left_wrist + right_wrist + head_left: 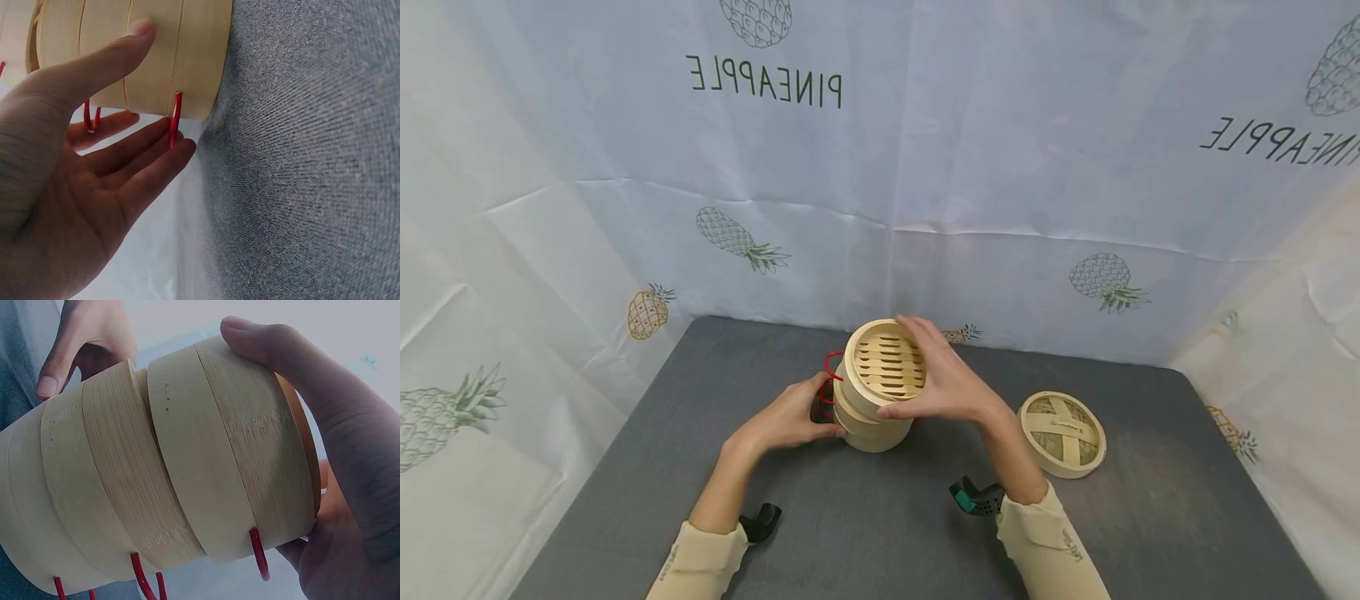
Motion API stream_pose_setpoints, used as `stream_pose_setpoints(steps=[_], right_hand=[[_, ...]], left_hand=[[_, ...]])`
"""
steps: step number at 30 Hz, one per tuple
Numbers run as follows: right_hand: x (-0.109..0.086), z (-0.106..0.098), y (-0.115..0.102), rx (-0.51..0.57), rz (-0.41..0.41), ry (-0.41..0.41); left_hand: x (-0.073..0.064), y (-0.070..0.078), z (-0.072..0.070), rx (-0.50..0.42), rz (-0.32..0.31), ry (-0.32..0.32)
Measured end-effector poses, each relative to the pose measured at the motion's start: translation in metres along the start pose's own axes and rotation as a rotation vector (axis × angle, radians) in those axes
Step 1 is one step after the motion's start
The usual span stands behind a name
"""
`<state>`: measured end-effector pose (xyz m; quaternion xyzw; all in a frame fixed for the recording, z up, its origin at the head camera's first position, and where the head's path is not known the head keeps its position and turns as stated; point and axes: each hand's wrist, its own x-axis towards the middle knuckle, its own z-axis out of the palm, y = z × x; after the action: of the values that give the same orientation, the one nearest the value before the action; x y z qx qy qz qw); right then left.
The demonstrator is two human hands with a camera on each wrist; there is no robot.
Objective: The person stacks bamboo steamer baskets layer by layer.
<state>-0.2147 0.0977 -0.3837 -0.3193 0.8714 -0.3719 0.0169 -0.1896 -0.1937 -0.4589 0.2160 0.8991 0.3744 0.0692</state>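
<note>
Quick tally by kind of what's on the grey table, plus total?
Round bamboo steamer tiers with red wire handles: 2, the upper tier tilted on the lower tier
Round woven bamboo steamer lid: 1
Hands: 2, left hand and right hand, both on the stack
Total: 5

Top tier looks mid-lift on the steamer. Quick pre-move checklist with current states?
1. Right hand grips the tilted top round bamboo steamer tier: ok.
2. Left hand steadies the lower bamboo tier: ok.
3. Top tier seated level on lower tier: not ok, it sits askew.
4. Red wire handles free of fingers: cannot tell.
5. Round woven bamboo lid lies apart on the grey table: ok.
</note>
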Motion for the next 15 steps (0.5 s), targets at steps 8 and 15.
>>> stream_pose_setpoints(steps=[8, 15], right_hand=[[0.0032, 0.0031, -0.0002, -0.006, 0.000, -0.007], [0.0045, 0.0039, -0.0010, -0.009, 0.009, -0.016]], left_hand=[[-0.0005, -0.0011, -0.0001, -0.004, 0.016, 0.005], [0.0006, -0.0026, 0.0003, -0.006, 0.034, 0.010]])
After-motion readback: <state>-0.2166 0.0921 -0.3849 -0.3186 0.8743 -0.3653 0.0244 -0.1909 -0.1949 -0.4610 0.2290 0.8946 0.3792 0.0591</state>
